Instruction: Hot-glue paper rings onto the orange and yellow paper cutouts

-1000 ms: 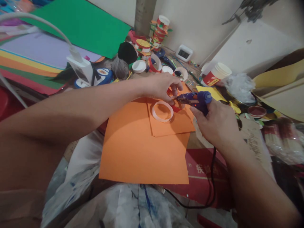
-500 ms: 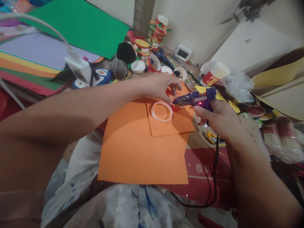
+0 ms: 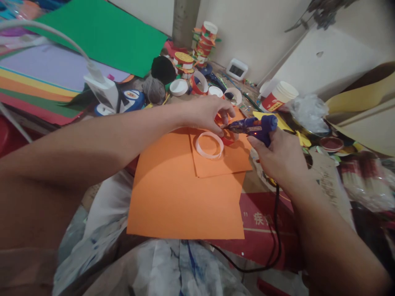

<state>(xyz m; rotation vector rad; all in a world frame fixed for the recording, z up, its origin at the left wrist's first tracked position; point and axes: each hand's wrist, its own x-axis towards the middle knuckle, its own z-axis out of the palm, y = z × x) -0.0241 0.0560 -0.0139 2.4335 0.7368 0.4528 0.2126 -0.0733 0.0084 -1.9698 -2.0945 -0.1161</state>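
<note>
My right hand [image 3: 279, 158] is wrapped round the grip of a purple glue gun [image 3: 254, 125] with a red light on; its black cord hangs down past my wrist. The nozzle points left at a white paper ring [image 3: 210, 144] that lies on a small orange sheet [image 3: 228, 158] atop a larger orange sheet [image 3: 182, 201]. My left hand [image 3: 208, 114] reaches across, its fingertips pinching the ring's far edge beside the nozzle. A red piece shows just under the fingers, mostly hidden.
Coloured paper sheets [image 3: 61, 70] lie at the back left under a white charger [image 3: 103, 90]. Decorated paper cups [image 3: 205, 41], white rings, yarn balls [image 3: 159, 78] and a red-and-white cup stack [image 3: 277, 96] crowd the back. A red box [image 3: 262, 222] lies under the orange sheets; plastic bags are at the right.
The glue gun dipped and tilted half a second ago, then came back up with its nozzle near the ring. My left hand stayed on the ring.
</note>
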